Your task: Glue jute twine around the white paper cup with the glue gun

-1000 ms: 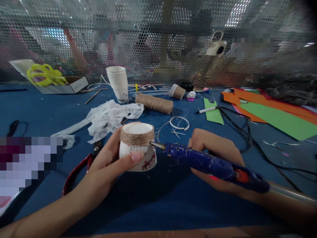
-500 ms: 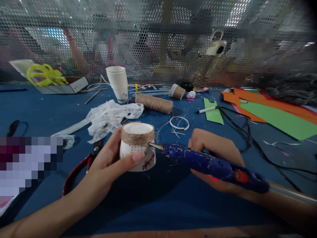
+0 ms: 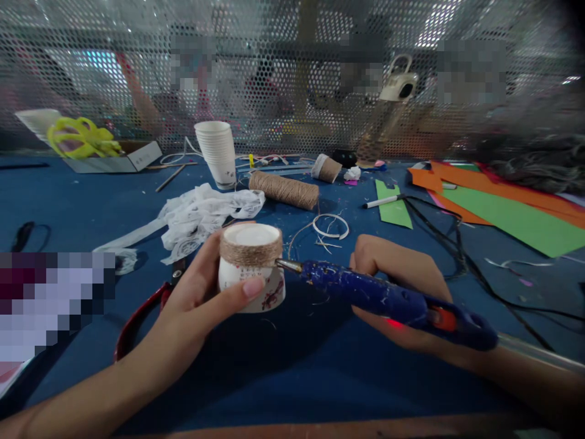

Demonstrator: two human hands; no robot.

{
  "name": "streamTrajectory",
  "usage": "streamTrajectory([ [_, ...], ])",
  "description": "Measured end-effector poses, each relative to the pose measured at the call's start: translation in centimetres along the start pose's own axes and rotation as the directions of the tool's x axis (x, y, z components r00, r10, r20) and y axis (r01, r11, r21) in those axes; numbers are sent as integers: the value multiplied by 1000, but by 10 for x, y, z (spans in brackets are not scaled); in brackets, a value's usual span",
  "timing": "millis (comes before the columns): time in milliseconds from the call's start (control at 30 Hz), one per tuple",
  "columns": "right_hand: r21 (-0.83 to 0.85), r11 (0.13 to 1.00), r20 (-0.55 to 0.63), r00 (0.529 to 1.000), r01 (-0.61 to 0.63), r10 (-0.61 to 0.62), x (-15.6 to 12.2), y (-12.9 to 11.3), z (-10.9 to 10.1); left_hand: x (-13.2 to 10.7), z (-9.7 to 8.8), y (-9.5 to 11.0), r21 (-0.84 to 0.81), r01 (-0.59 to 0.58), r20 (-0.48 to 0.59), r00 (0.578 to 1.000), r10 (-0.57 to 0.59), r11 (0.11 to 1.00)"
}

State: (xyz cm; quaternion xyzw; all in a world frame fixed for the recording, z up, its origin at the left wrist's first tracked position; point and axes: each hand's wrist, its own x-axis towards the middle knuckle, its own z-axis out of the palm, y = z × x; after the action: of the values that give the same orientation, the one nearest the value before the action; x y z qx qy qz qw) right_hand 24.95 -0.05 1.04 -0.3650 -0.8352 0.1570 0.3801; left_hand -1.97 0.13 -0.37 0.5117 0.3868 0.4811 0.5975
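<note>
My left hand is wrapped round a white printed paper cup, held bottom up, thumb across its front. Brown twine circles the cup just below its upturned base. My right hand grips a blue hot glue gun with a clear glue stick out of its back end. The gun's metal nozzle touches or nearly touches the cup's right side at the lower edge of the twine. A red glow shows under the gun. Most fingers of my right hand are hidden behind it.
Red-handled scissors lie under my left forearm. Beyond the cup are white lace, a twine spool and stacked paper cups. Green paper and a black cable lie right. A perforated metal screen stands behind.
The cup in my left hand has shifted slightly left and up. The glue gun's front end is a touch higher, with its nozzle still at the twine's lower edge.
</note>
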Motion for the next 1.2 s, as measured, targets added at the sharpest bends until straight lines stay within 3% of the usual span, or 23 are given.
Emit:
streamTrajectory([
  [267, 8, 999, -14, 999, 38, -38, -1, 4, 3, 1, -2, -2, 42, -8, 30, 1000, 7, 999],
  [700, -6, 1000, 0, 1000, -2, 2, 3, 2, -2, 1, 3, 6, -41, 24, 24, 999, -23, 999],
  [1200, -39, 999, 28, 999, 36, -35, -1, 1, -1, -1, -3, 1, 24, 9, 49, 999, -10, 1000],
])
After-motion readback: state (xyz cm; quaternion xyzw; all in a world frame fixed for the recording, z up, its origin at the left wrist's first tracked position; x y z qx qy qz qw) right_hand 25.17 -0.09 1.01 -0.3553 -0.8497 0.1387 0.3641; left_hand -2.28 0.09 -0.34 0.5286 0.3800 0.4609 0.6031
